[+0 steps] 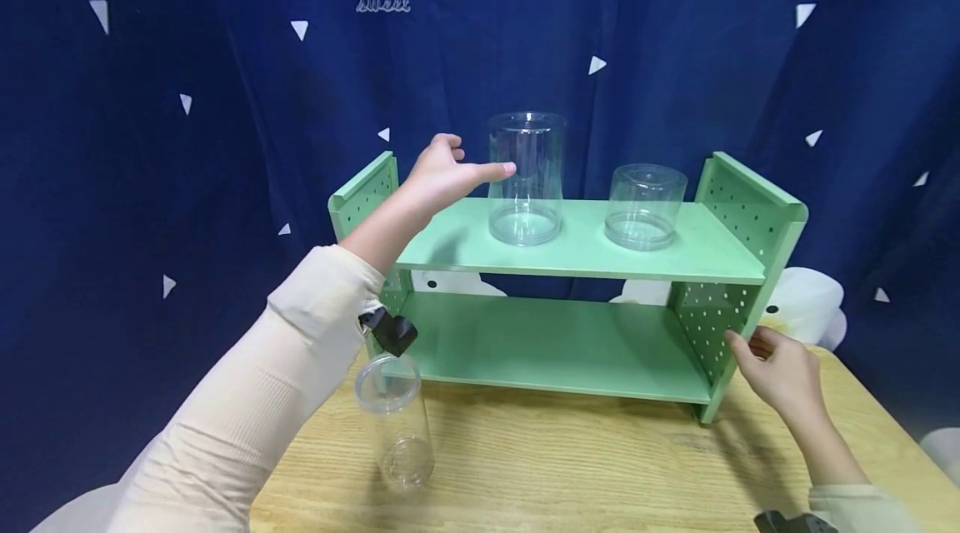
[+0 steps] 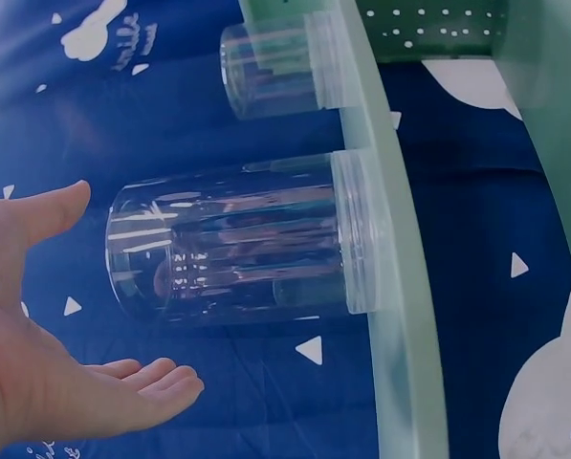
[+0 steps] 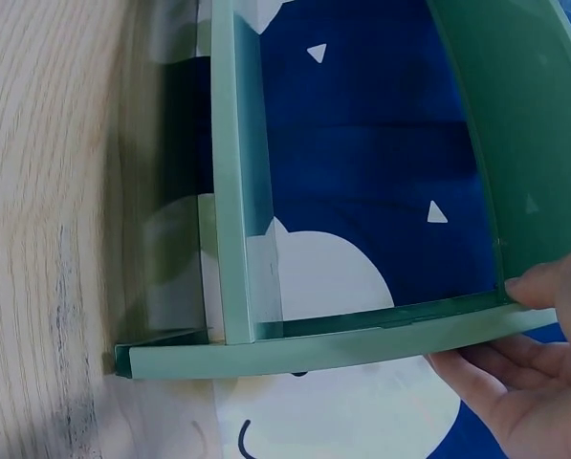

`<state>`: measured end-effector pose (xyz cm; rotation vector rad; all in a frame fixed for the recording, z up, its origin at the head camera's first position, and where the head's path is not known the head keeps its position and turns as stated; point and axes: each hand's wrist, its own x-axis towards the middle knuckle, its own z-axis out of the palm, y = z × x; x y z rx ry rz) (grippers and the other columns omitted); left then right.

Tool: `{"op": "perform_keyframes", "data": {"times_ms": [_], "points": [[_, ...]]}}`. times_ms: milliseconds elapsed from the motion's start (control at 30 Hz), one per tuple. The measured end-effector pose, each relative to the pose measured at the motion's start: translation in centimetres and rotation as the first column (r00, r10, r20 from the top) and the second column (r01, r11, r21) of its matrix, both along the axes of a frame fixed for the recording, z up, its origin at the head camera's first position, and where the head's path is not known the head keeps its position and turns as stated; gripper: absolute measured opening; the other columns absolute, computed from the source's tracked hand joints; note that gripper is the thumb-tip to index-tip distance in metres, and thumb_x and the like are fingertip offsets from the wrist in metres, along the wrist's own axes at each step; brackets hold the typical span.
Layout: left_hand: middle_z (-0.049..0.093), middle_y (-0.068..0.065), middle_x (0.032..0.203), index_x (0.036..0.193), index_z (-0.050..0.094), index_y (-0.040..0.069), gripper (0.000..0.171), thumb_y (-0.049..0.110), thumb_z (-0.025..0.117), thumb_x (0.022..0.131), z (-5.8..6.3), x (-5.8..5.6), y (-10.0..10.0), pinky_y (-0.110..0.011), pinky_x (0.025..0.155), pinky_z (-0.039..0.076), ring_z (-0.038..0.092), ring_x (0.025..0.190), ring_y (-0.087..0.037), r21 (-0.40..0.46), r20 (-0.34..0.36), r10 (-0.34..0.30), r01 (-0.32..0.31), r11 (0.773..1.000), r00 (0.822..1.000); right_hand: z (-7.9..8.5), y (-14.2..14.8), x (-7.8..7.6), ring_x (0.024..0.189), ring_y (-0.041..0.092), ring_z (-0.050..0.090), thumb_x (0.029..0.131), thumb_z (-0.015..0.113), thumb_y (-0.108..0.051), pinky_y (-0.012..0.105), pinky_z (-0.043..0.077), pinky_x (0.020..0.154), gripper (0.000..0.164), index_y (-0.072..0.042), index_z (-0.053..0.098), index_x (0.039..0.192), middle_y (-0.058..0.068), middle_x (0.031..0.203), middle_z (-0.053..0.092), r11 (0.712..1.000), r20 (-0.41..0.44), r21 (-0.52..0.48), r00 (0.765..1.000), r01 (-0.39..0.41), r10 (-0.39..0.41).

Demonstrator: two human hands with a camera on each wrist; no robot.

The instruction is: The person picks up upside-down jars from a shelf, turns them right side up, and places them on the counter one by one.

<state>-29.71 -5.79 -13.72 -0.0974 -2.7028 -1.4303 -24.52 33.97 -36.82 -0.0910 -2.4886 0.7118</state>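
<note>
A tall clear jar (image 1: 526, 179) stands upright on the upper board of a green two-tier shelf (image 1: 570, 358). My left hand (image 1: 442, 175) is just left of that jar, with thumb and fingers spread wide. In the left wrist view, a gap shows between this hand (image 2: 65, 354) and the jar (image 2: 237, 244). Farther right on the same board sits a shorter, wider clear jar (image 1: 646, 208). My right hand (image 1: 783, 371) grips the front edge of the shelf's right side panel (image 3: 342, 349), thumb inside and fingers outside.
Another clear jar (image 1: 403, 433) stands on the wooden table (image 1: 570, 466), in front of the shelf's left end and below my left forearm. Perforated side panels (image 1: 750, 212) rise above the upper board. A dark blue curtain (image 1: 247, 100) with white shapes hangs behind.
</note>
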Motion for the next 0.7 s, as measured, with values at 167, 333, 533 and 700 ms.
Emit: {"op": "perform_keyframes", "data": {"times_ms": [167,333,533,700], "points": [[0.035,-0.001,0.154,0.152,0.019,0.017,0.094,0.05,0.071,0.08,0.3,-0.7,0.8,-0.038,0.116,0.036,0.035,0.142,-0.019,0.008,0.006,0.008,-0.008,1.0,1.0,0.0,-0.1,-0.1,0.083,0.045,0.067,0.092,0.058,-0.024,0.039,0.05,0.064,0.036,0.01,0.068,0.1,0.031,0.096,0.069,1.0,-0.02,0.003,1.0,0.002,-0.002],[0.033,-0.001,0.155,0.152,0.018,0.018,0.096,0.05,0.072,0.08,0.4,-1.2,1.3,-0.039,0.117,0.035,0.033,0.143,-0.02,0.021,0.026,0.003,-0.004,1.0,1.0,0.0,-0.1,-0.2,0.079,0.041,0.068,0.091,0.059,-0.023,0.027,0.046,0.057,0.032,0.007,0.07,0.095,0.029,0.093,0.071,1.0,-0.049,0.006,0.999,0.008,-0.007],[0.031,-0.002,0.156,0.153,0.015,0.018,0.097,0.05,0.071,0.081,0.4,-2.0,1.6,-0.039,0.118,0.033,0.031,0.145,-0.019,0.016,0.048,0.006,-0.007,1.0,0.999,-0.1,-0.2,-0.3,0.07,0.026,0.068,0.091,0.059,-0.024,0.031,0.048,0.059,0.033,0.007,0.07,0.096,0.029,0.093,0.071,1.0,-0.045,-0.007,0.999,0.006,-0.007],[0.029,-0.002,0.157,0.153,0.014,0.018,0.1,0.051,0.072,0.079,0.3,-2.8,2.0,-0.038,0.118,0.032,0.03,0.145,-0.018,0.008,0.056,0.012,-0.012,1.0,0.998,-0.1,-0.3,-0.2,0.08,0.041,0.068,0.092,0.058,-0.024,0.037,0.049,0.063,0.033,0.006,0.07,0.097,0.028,0.094,0.071,1.0,-0.047,-0.003,0.999,0.013,-0.013]]}}
